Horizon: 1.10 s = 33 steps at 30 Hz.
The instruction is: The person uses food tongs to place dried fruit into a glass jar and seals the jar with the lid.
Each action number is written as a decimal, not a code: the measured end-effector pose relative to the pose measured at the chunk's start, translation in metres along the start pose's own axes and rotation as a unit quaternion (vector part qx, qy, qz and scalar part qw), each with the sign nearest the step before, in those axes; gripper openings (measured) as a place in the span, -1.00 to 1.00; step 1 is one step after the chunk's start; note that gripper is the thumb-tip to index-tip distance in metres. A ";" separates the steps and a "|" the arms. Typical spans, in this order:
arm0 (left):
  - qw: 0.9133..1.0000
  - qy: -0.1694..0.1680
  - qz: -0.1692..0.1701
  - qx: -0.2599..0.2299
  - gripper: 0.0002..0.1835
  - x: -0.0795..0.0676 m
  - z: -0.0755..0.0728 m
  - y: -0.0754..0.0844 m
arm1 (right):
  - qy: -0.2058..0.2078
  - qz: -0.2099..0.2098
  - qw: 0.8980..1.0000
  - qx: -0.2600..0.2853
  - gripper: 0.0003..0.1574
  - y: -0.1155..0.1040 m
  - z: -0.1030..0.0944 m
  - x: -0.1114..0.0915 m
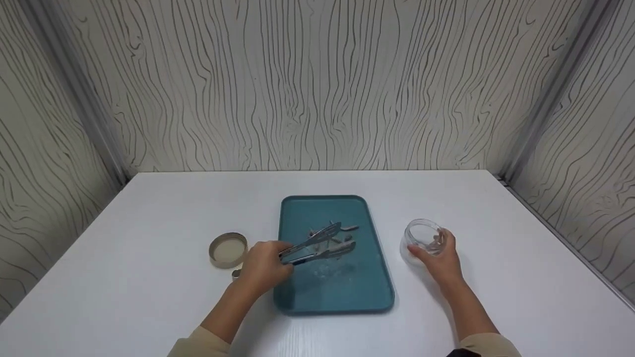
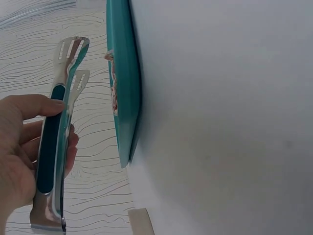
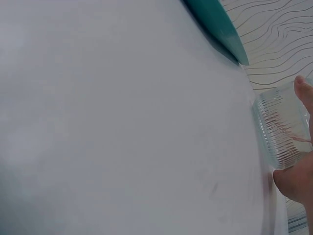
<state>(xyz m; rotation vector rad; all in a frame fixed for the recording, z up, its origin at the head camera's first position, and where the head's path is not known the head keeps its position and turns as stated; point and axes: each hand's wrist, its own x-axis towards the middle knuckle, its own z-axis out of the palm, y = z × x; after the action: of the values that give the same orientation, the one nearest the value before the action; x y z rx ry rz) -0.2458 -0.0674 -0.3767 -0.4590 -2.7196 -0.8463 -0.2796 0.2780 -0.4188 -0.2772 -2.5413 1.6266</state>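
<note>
My left hand [image 1: 265, 265] grips a pair of metal tongs [image 1: 312, 246] by the handle end, as the left wrist view also shows, with fingers and thumb around the dark handle inlay [image 2: 51, 142]. The tong tips are spread apart above a teal tray [image 1: 342, 297]. Small brownish, stick-like pieces [image 1: 349, 228] lie on the tray beneath and around the tips; their kind cannot be made out. On the right, my right hand [image 1: 444, 260] holds a clear, ribbed, wide-mouthed jar [image 3: 281, 129] with thumb and fingers around its side. The jar looks uncovered and stands on the table.
A round, shallow tan lid [image 1: 228, 250] lies on the white table [image 1: 163, 277] left of the tray. Partly behind my left wrist shows a small metallic end [image 1: 236, 273]. Patterned panels [image 1: 307, 89] close off the back and sides.
</note>
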 end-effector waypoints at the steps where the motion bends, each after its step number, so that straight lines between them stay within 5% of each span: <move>1: 1.000 0.000 0.004 0.003 -0.72 0.000 0.001 0.000 | 0.001 0.000 1.000 0.001 0.32 0.000 0.000 0.000; 33: 0.999 0.008 -0.011 0.049 -0.82 0.000 0.018 -0.004 | 0.007 -0.002 1.000 -0.007 0.31 0.000 -0.001 0.000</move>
<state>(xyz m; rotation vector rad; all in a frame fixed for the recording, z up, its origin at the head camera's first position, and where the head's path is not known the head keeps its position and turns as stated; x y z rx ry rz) -0.2502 -0.0600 -0.3931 -0.4011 -2.7416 -0.7146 -0.2793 0.2787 -0.4189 -0.2844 -2.5432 1.6004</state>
